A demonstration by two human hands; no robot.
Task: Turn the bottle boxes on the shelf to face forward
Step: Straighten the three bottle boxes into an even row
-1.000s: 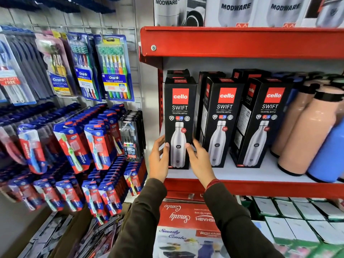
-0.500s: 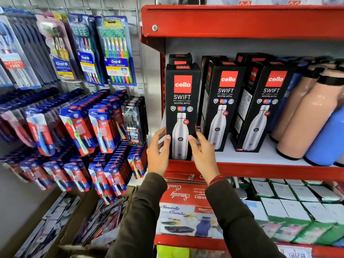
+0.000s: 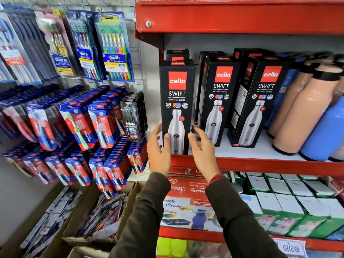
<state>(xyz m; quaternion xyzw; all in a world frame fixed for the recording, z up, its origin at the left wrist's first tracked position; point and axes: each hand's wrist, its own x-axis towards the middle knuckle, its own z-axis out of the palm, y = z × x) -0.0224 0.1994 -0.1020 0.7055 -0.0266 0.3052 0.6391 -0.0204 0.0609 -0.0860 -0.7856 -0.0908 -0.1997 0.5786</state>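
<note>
Up close, I read "cello SWIFT VACUSTEEL BOTTLE" on the leftmost box [image 3: 176, 107], standing at the shelf's [image 3: 260, 163] front left corner. My left hand [image 3: 159, 151] cups its lower left side; my right hand [image 3: 202, 151] hovers spread beside it. Two angled cello boxes [image 3: 240, 101] stand alongside.

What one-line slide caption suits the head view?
Two hands, left and right, flank the leftmost Cello Swift box, facing forward on the red shelf.
</note>
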